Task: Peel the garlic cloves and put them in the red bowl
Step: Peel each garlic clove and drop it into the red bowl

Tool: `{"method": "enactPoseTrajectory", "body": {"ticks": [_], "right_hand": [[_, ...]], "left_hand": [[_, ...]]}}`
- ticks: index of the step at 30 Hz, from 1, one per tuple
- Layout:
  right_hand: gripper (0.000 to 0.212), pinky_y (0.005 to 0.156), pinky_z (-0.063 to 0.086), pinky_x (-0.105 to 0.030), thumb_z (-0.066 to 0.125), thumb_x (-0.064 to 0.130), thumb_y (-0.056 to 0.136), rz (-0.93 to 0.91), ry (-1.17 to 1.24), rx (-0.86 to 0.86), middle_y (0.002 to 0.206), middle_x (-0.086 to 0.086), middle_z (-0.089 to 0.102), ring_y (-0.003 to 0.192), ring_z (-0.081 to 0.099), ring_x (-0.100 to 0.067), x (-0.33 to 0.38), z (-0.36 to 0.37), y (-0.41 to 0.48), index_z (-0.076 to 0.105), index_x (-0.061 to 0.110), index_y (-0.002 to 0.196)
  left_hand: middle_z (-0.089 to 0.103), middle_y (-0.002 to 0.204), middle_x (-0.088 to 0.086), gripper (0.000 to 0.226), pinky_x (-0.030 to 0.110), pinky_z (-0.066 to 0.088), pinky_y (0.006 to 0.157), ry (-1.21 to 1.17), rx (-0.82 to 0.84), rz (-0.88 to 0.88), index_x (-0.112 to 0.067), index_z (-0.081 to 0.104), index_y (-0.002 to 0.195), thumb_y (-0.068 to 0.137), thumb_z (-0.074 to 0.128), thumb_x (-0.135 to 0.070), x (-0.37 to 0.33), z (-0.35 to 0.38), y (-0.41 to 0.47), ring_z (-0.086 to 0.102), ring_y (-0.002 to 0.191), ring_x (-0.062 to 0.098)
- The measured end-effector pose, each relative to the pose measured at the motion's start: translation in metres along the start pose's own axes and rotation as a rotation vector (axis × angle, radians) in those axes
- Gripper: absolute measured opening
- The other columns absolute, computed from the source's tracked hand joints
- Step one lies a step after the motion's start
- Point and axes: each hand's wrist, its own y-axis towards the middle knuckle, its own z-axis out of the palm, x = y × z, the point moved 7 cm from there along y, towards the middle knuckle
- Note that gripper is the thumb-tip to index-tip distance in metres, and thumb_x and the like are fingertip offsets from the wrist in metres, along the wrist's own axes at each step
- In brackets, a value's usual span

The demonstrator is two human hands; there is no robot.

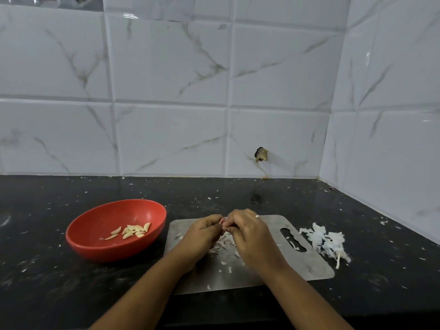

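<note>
Left hand and right hand both curl and pinch a mostly hidden garlic clove; we peel over the cutting board, keeping skin out of the red bowl.

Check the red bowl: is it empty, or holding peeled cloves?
Not empty. The red bowl sits upright with a small cluster of peeled cloves lying on its bottom, far from full.

Black speckled counter. Holds red bowl at left, steel cutting board just beside it at centre, garlic skins piled off board's right edge, small white flakes scattered around.
</note>
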Motion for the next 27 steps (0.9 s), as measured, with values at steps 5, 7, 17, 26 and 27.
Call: {"method": "enactPoseTrajectory", "body": {"ticks": [5, 7, 17, 26, 27], "right_hand": [[0.019, 0.064, 0.048, -0.024, 0.051, -0.002, 0.079, -0.27, -0.331, -0.012, 0.084, -0.001, 0.061, 0.078, 0.056, -0.016, 0.026, 0.004, -0.001, 0.06, 0.013, 0.086], [0.02, 0.062, 0.05, -0.024, 0.051, -0.002, 0.078, -0.244, -0.325, -0.008, 0.083, 0.001, 0.061, 0.078, 0.056, -0.016, 0.025, 0.004, -0.001, 0.06, 0.014, 0.086], [0.035, 0.094, 0.042, -0.018, 0.046, 0.023, 0.098, 0.172, -0.204, 0.175, 0.124, 0.013, 0.063, 0.115, 0.054, -0.005, -0.011, 0.007, -0.006, 0.057, 0.033, 0.13], [0.023, 0.08, 0.046, -0.025, 0.044, 0.036, 0.101, 0.17, -0.246, 0.23, 0.109, 0.008, 0.065, 0.099, 0.059, -0.01, -0.004, 0.011, -0.005, 0.06, 0.026, 0.113], [0.021, 0.079, 0.046, -0.024, 0.044, 0.034, 0.101, 0.184, -0.211, 0.238, 0.106, 0.008, 0.065, 0.096, 0.06, -0.01, -0.005, 0.012, -0.006, 0.061, 0.024, 0.11]], "left_hand": [[0.042, 0.058, 0.001, 0.021, 0.016, 0.026, 0.045, -0.029, -0.045, -0.043, 0.001, 0.059, 0.086, 0.098, 0.042, -0.005, 0.002, -0.005, 0.001, 0.033, 0.047, 0.004], [0.043, 0.056, 0.0, 0.023, 0.017, 0.028, 0.045, -0.012, -0.075, -0.045, 0.004, 0.06, 0.087, 0.098, 0.045, -0.008, 0.004, -0.007, 0.001, 0.034, 0.047, 0.005], [0.045, 0.056, -0.007, 0.034, 0.025, 0.035, 0.058, 0.39, -0.308, 0.107, -0.015, 0.047, 0.063, 0.097, 0.048, -0.011, -0.005, -0.017, -0.002, 0.041, 0.055, 0.004], [0.064, 0.07, -0.002, 0.032, 0.032, 0.048, 0.068, 0.361, -0.204, 0.16, -0.021, 0.06, 0.072, 0.101, 0.045, -0.025, -0.008, -0.008, -0.003, 0.06, 0.069, 0.011], [0.062, 0.067, -0.005, 0.033, 0.029, 0.047, 0.066, 0.35, -0.2, 0.187, -0.023, 0.059, 0.07, 0.1, 0.046, -0.025, -0.01, -0.007, -0.003, 0.058, 0.067, 0.007]]}}
